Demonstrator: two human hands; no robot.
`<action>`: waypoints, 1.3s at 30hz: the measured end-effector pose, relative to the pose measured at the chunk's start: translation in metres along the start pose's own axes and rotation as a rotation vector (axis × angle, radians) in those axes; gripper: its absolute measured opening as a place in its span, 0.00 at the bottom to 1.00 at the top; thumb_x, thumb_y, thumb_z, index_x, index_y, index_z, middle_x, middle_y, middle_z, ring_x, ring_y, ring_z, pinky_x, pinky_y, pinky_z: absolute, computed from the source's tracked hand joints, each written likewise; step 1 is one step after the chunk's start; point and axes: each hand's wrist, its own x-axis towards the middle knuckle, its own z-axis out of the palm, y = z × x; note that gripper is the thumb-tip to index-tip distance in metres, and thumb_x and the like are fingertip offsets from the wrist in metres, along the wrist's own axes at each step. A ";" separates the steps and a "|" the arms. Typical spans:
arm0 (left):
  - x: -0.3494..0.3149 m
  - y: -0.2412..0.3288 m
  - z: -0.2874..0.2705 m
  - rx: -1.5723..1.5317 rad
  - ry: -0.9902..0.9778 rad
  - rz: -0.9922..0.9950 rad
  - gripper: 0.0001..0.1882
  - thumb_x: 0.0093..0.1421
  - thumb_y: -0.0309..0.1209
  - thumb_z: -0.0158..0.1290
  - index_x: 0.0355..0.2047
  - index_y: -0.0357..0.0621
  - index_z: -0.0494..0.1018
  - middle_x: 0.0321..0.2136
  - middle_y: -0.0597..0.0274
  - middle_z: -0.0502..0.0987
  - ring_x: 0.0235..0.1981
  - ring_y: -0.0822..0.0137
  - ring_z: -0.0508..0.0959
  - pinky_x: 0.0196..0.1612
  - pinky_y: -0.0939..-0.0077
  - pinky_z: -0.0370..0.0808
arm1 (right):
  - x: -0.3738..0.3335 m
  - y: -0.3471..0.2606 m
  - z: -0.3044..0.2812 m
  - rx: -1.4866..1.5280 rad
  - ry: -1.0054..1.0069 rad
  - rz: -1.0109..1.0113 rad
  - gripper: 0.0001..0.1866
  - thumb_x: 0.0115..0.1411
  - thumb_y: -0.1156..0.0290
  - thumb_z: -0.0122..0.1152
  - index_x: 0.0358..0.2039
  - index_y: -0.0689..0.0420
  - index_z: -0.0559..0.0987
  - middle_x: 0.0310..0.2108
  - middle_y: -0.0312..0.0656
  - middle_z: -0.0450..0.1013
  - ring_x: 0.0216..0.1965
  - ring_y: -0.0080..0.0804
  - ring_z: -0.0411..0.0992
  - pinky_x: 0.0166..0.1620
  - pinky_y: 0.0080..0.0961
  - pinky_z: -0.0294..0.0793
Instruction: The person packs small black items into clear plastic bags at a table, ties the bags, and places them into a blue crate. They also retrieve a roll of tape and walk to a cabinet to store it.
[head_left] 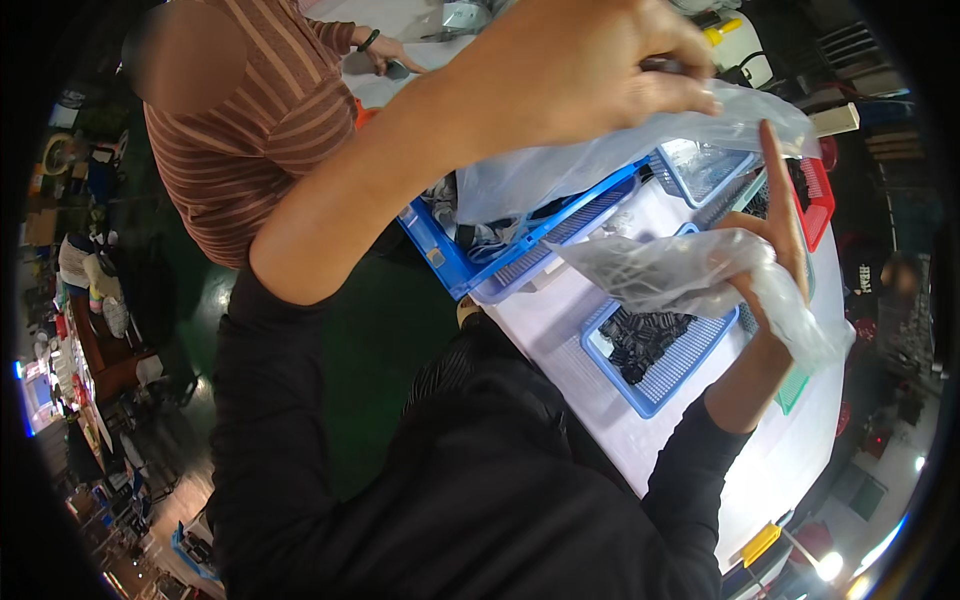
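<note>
My left hand (pixel 640 75) is raised at the top with its fingers curled at the upper edge of a large clear plastic bag (pixel 560 160). That bag hangs over a blue crate (pixel 440 265) with dark and clear-wrapped items in it. My right hand (pixel 775 235) grips a smaller clear plastic bag (pixel 680 270), its index finger pointing up against the large bag's right end. Whitish strips seem to show inside the smaller bag. Below it, a blue basket (pixel 650 400) holds several small black parts (pixel 640 340).
The white table (pixel 540 330) also carries another blue basket (pixel 690 190) and a red tray (pixel 818 205). A co-worker in a brown striped top (pixel 260 130) stands at the left, one hand (pixel 385 52) over the table. A yellow-handled tool (pixel 722 32) lies at the far side.
</note>
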 end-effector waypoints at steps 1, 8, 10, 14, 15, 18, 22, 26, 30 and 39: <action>0.007 0.009 0.003 -0.071 -0.032 -0.049 0.09 0.55 0.28 0.52 0.24 0.33 0.73 0.14 0.47 0.71 0.15 0.65 0.71 0.23 0.71 0.67 | -0.005 -0.003 -0.005 -0.020 0.028 -0.007 0.56 0.39 0.42 0.64 0.63 0.55 0.49 0.62 0.48 0.51 0.23 0.27 0.73 0.31 0.20 0.74; 0.057 0.093 0.039 0.359 -0.349 0.720 0.12 0.54 0.26 0.49 0.16 0.31 0.69 0.18 0.51 0.74 0.20 0.62 0.74 0.26 0.69 0.69 | -0.085 -0.063 -0.065 -0.181 0.228 -0.014 0.55 0.43 0.53 0.65 0.64 0.60 0.42 0.28 0.46 0.72 0.22 0.22 0.69 0.25 0.17 0.67; 0.061 0.127 0.066 0.419 -0.287 0.802 0.10 0.53 0.28 0.50 0.20 0.32 0.72 0.20 0.52 0.75 0.22 0.63 0.75 0.27 0.70 0.70 | -0.121 -0.075 -0.088 -0.285 0.320 0.053 0.48 0.43 0.60 0.61 0.61 0.62 0.50 0.28 0.43 0.72 0.24 0.22 0.69 0.29 0.16 0.67; 0.049 0.216 0.094 0.141 -0.316 0.319 0.11 0.53 0.32 0.53 0.29 0.34 0.76 0.20 0.56 0.75 0.22 0.67 0.74 0.28 0.74 0.70 | -0.173 -0.096 -0.125 -0.264 0.363 0.048 0.31 0.40 0.69 0.55 0.49 0.64 0.70 0.31 0.40 0.73 0.33 0.21 0.70 0.44 0.15 0.65; 0.049 0.229 0.111 0.074 -0.331 0.270 0.11 0.52 0.32 0.53 0.30 0.35 0.76 0.20 0.57 0.75 0.22 0.68 0.74 0.28 0.75 0.70 | -0.189 -0.091 -0.139 -0.233 0.358 0.018 0.25 0.43 0.69 0.55 0.45 0.64 0.73 0.35 0.40 0.73 0.34 0.21 0.71 0.44 0.15 0.65; 0.072 0.220 0.215 -0.173 -0.446 0.422 0.10 0.52 0.32 0.54 0.28 0.36 0.77 0.19 0.59 0.75 0.20 0.70 0.72 0.26 0.76 0.68 | -0.266 -0.087 -0.175 -0.488 0.408 0.170 0.26 0.48 0.73 0.59 0.50 0.60 0.69 0.35 0.41 0.72 0.35 0.23 0.71 0.38 0.15 0.69; 0.057 0.243 0.286 -0.199 -0.445 0.413 0.10 0.52 0.32 0.54 0.28 0.37 0.77 0.18 0.60 0.75 0.19 0.73 0.71 0.26 0.78 0.67 | -0.322 -0.048 -0.210 -0.293 0.283 0.017 0.40 0.47 0.65 0.65 0.59 0.55 0.56 0.49 0.41 0.64 0.36 0.23 0.72 0.42 0.22 0.70; 0.050 0.249 0.381 -0.240 -0.542 0.316 0.11 0.52 0.33 0.56 0.32 0.38 0.76 0.17 0.66 0.73 0.20 0.77 0.69 0.25 0.81 0.66 | -0.386 -0.024 -0.246 -0.097 0.148 0.211 0.27 0.46 0.71 0.65 0.48 0.60 0.70 0.36 0.38 0.73 0.34 0.20 0.72 0.38 0.19 0.71; 0.022 0.231 0.453 -0.193 -0.358 0.209 0.08 0.50 0.29 0.58 0.26 0.36 0.75 0.11 0.68 0.66 0.15 0.81 0.60 0.18 0.82 0.59 | -0.419 0.025 -0.238 -0.171 0.301 0.384 0.14 0.45 0.85 0.57 0.35 0.65 0.77 0.27 0.38 0.75 0.29 0.21 0.71 0.35 0.20 0.71; -0.031 0.177 0.551 -0.237 -0.450 -0.042 0.12 0.51 0.38 0.58 0.24 0.40 0.74 0.10 0.60 0.69 0.11 0.67 0.67 0.18 0.74 0.63 | -0.507 0.149 -0.184 -0.096 0.514 0.488 0.21 0.38 0.89 0.47 0.33 0.59 0.80 0.27 0.46 0.76 0.27 0.32 0.74 0.34 0.21 0.71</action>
